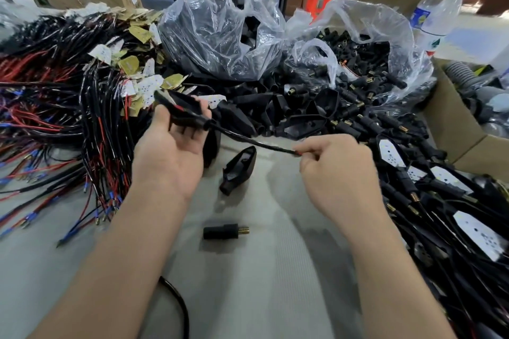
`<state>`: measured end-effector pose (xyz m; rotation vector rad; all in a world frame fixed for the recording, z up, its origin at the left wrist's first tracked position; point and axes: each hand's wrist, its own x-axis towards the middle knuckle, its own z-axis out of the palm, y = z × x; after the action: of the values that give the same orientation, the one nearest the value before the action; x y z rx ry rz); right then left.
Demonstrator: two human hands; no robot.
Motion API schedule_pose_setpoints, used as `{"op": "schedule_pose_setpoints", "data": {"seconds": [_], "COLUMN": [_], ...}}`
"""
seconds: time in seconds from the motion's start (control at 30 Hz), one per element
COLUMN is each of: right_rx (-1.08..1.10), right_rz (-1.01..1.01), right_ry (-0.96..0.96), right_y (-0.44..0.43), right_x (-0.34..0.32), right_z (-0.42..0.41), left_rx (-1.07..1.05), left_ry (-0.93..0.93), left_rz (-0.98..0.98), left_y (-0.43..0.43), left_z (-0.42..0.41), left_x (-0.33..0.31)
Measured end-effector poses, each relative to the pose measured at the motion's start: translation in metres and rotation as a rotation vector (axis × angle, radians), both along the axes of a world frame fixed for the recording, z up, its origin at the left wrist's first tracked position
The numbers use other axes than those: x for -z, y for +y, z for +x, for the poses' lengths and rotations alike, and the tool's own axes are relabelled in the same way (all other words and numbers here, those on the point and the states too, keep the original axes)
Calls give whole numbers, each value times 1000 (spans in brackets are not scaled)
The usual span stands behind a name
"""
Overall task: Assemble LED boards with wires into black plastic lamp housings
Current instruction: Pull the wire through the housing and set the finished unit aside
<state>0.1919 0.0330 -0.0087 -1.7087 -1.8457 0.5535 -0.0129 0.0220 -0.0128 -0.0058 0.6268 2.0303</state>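
We see the lamp housing (187, 111) held up over the table (261, 270), left of centre, in front of the parts heap. The left hand (170, 151) grips it, palm up, with the fingers curled round its body. Red and black leads show inside the open shell. A black-sleeved wire (248, 142) comes out of the housing's stem end and runs right and down to the right hand (338, 170). That hand pinches the wire's end between thumb and forefinger, with the other fingers curled in. A bit of red lead shows at the pinch.

Just below the wire we note a loose housing (238, 169) lying on the table, apart from both hands. Nearer to us lies a short black stem (224, 230) with a brass thread at its right end. A black cable (179, 303) loops in at the bottom edge.

On the left we see a big tangle of LED boards with wires (68, 107), red and black leads with blue tips. Behind the hands stand a clear bag of housings (220, 36) and a clear bag of stems (366, 60), with loose black parts spilled in front of them. A heap of finished lamps (454, 215) with white boards showing fills the right side. Far right we note a cardboard box (446, 129) and a water bottle (435, 16).
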Motion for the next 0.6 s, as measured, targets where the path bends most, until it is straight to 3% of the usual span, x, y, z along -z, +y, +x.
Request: {"op": "schedule_pose_setpoints", "data": {"seconds": [0.17,0.3,0.4,0.6], "right_rx": [211,33,-146,-172], "right_rz": [188,330,240,70], "right_ry": [-93,-51,91,316], "right_y": [-4,-13,-24,-13], "right_x": [-4,-1,7,22], "right_z": [0,-13,-36,-38], "left_rx": [59,219,315,384], "left_ry": [-58,85,178,256], "left_rz": [97,75,82,95], "left_y": [-2,-5,-5,-3], "left_z": [-8,13,24,29], "left_x": [-2,-1,2,6]}}
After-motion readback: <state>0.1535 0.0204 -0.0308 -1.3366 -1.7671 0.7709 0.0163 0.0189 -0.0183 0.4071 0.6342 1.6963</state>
